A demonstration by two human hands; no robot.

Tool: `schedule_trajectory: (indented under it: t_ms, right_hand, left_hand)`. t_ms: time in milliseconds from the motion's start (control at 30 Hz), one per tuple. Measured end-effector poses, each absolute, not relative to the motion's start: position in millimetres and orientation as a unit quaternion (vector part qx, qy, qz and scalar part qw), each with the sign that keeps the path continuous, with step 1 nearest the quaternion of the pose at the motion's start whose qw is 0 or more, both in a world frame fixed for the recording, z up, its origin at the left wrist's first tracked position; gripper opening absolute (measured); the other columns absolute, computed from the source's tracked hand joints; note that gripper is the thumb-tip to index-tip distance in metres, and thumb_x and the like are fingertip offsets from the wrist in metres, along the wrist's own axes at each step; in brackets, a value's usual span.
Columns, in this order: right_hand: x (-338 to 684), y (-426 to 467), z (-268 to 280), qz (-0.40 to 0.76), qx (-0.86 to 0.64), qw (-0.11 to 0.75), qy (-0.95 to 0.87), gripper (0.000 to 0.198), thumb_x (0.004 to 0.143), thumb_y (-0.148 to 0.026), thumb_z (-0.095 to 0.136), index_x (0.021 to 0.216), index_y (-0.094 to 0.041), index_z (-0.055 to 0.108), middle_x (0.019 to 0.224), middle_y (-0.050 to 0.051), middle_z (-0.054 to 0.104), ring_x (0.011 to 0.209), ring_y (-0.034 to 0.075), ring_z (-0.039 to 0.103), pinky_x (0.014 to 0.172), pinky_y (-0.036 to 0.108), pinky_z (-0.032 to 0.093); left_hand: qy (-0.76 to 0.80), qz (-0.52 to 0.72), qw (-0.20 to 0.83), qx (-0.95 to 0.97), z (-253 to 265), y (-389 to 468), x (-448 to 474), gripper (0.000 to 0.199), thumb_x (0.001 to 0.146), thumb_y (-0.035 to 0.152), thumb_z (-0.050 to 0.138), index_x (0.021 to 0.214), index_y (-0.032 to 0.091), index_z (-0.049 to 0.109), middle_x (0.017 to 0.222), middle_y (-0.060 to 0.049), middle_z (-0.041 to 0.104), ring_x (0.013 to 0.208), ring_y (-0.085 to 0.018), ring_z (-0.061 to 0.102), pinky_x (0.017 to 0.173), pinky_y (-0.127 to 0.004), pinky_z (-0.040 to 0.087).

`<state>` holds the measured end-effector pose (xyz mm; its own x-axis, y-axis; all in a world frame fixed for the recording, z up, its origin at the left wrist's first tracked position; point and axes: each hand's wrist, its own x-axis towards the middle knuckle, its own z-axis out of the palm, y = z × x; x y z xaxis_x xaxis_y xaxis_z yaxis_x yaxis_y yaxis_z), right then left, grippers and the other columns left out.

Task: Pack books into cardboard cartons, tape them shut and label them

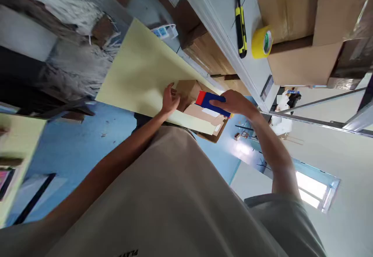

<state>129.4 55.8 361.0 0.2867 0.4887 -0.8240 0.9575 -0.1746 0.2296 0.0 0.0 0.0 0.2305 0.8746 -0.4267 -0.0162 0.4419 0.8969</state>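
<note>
My right hand (230, 102) grips a flat blue box with a red end (215, 102) from its far side, thumb across the top. It is held over an open cardboard box (201, 111) whose flaps and torn edges face me. At that box's left side is my left hand (170, 101), its fingers apart and slightly curled, holding nothing. Whether its fingertips touch the cardboard I cannot tell. Beneath lies a pale yellow tabletop (140, 66). Another brown carton (215, 133) shows partly below the table's right end.
A white shelf above the table carries a yellow-black utility knife (240, 28), a roll of yellow tape (261, 42), a phone-like dark slab (267, 87) and large cartons (303, 63). White crumpled wrapping (78, 55) is heaped at left. A blue floor (105, 132) runs below.
</note>
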Motion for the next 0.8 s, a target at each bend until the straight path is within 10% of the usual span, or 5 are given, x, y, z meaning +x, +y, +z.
schedule_trajectory:
  t_ms: [200, 500, 800]
  right_hand:
    - [128, 55, 363, -0.304, 0.704, 0.377, 0.520, 0.055, 0.114, -0.064, 0.065, 0.081, -0.021, 0.071, 0.069, 0.006, 0.067, 0.070, 0.021, 0.064, 0.069, 0.034, 0.038]
    - [113, 55, 362, -0.278, 0.686, 0.372, 0.561, 0.051, 0.115, -0.061, 0.064, 0.088, -0.019, 0.075, 0.071, 0.008, 0.070, 0.073, 0.023, 0.066, 0.070, 0.035, 0.037]
    - [139, 42, 359, -0.286, 0.696, 0.384, 0.535, 0.057, 0.116, -0.065, 0.062, 0.082, -0.020, 0.072, 0.075, 0.008, 0.072, 0.072, 0.022, 0.067, 0.069, 0.034, 0.039]
  left_hand:
    - [0.290, 0.285, 0.641, 0.651, 52, 29, -24, 0.121, 0.076, 0.043, 0.103, 0.183, 0.031, 0.047, 0.146, -0.014, 0.062, 0.139, -0.039, 0.062, 0.121, -0.055, 0.057]
    - [0.253, 0.161, 0.487, 0.820, 88, 69, 1, 0.039, 0.087, 0.033, 0.091, 0.122, 0.018, 0.085, 0.128, -0.017, 0.066, 0.128, -0.041, 0.068, 0.114, -0.053, 0.059]
    - [0.314, 0.092, 0.505, 0.799, 76, 58, -14, 0.061, 0.091, 0.040, 0.096, 0.150, 0.035, 0.081, 0.136, -0.010, 0.066, 0.142, -0.037, 0.065, 0.119, -0.044, 0.057]
